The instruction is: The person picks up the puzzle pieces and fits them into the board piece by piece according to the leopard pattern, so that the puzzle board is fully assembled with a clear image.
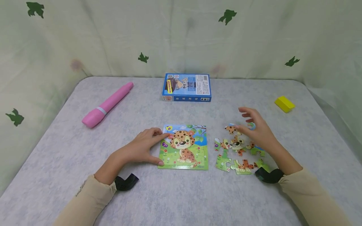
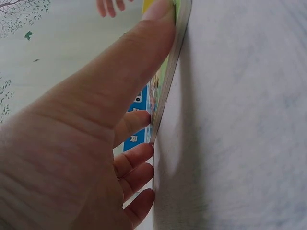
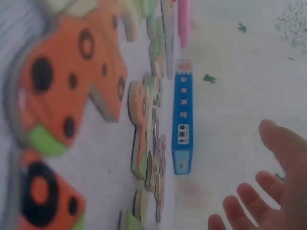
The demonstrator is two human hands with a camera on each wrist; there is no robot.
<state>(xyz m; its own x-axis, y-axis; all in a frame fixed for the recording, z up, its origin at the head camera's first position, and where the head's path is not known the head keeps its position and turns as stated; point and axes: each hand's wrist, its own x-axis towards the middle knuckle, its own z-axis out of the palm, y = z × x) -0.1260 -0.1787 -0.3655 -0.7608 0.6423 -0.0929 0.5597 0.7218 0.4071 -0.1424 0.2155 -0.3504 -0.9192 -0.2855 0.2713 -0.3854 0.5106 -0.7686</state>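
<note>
A square puzzle board (image 1: pixel 183 147) with a cartoon leopard cub lies flat on the table. My left hand (image 1: pixel 145 146) rests at its left side, thumb on the lower left corner and index finger on the upper left part. In the left wrist view the thumb (image 2: pixel 139 43) lies on the board near its thick edge. Right of the board are several loose puzzle pieces (image 1: pixel 243 166), some spotted orange, some green. Above them hovers my right hand (image 1: pixel 257 127), fingers loosely spread and holding nothing. Large spotted pieces (image 3: pixel 72 76) show close up in the right wrist view.
Behind the board lies a blue box (image 1: pixel 186 88). A pink pen-shaped object (image 1: pixel 108 105) is at the back left, a yellow block (image 1: pixel 284 104) at the back right. A pale curtain (image 1: pixel 181 37) with green leaf shapes hangs past the table's far edge.
</note>
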